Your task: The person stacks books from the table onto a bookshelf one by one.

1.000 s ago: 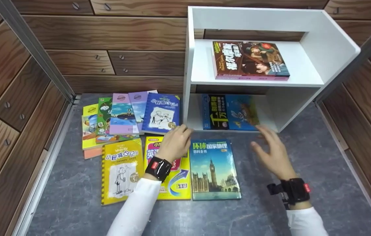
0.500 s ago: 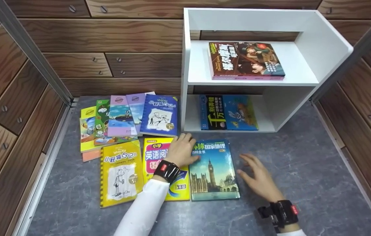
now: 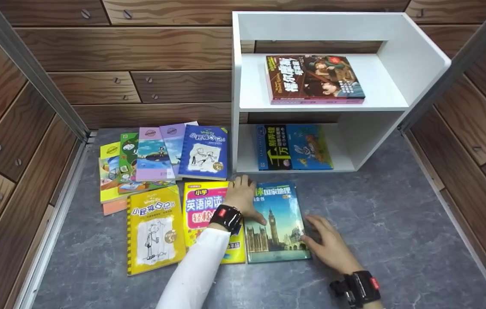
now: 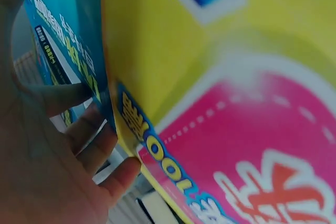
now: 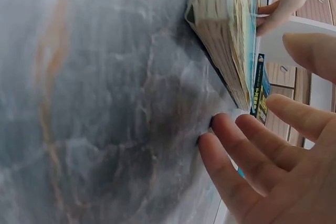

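A green-blue encyclopedia (image 3: 275,231) with a clock tower on its cover lies flat on the grey surface. My left hand (image 3: 243,198) is over its upper left edge, where it meets a yellow English reading book (image 3: 198,210). In the left wrist view, the left fingertips (image 4: 123,177) are right at the seam between these two books, fingers loosely bent. My right hand (image 3: 329,244) is beside the encyclopedia's right edge, its fingers spread and relaxed. In the right wrist view, the right fingertips (image 5: 210,145) are low over the surface, close to the page edges of the encyclopedia (image 5: 226,35).
A white two-tier shelf (image 3: 397,77) stands behind, with brown-covered books (image 3: 316,79) on top and a blue-and-black book (image 3: 296,148) below. At left lie a yellow spiral-edged diary book (image 3: 157,231), a blue diary book (image 3: 204,152) and several overlapping books (image 3: 155,152). Wood-patterned walls surround everything.
My right hand has come from near the lower shelf, down and left, to the encyclopedia's right edge. My left hand has moved slightly right and down to its left edge. The view has shifted slightly.
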Demonstrator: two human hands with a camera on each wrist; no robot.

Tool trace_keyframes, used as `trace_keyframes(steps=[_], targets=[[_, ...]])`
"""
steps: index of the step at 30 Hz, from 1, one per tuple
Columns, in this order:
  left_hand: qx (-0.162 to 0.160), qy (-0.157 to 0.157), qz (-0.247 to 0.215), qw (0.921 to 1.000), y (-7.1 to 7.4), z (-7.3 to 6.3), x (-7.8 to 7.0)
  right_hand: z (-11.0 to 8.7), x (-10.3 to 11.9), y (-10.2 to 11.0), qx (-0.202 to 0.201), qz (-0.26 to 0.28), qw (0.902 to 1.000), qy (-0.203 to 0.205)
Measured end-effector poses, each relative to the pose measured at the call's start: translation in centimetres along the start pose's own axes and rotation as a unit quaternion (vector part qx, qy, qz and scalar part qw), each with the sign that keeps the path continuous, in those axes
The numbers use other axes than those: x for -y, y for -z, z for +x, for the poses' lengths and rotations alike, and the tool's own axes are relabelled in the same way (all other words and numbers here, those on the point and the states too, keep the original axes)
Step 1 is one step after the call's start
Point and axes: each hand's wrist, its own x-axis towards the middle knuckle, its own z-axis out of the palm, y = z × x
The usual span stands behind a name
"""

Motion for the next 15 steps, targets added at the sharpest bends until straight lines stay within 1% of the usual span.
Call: trace_keyframes(steps=[6, 8, 12, 15], targets=[[0.009, 0.009, 0.003, 0.9999, 0.5, 0.7, -0.3, -0.1, -0.3, -0.2, -0.003, 0.016, 0.9999, -0.006], [0.011, 0.009, -0.005, 0.9999, 0.5, 1.1, -0.3, -0.1, -0.5, -0.3, -0.007, 0.023, 0.9997, -0.006], [0.000, 0.010, -0.047, 0.9989, 0.3, 1.5, -0.1, -0.2, -0.8, -0.4, -0.018, 0.033, 0.9993, -0.003], [-0.008, 0.009, -0.083, 0.9964, 0.2, 1.7, 0.2, -0.4, -0.9, -0.3, -0.027, 0.047, 0.9985, -0.007]])
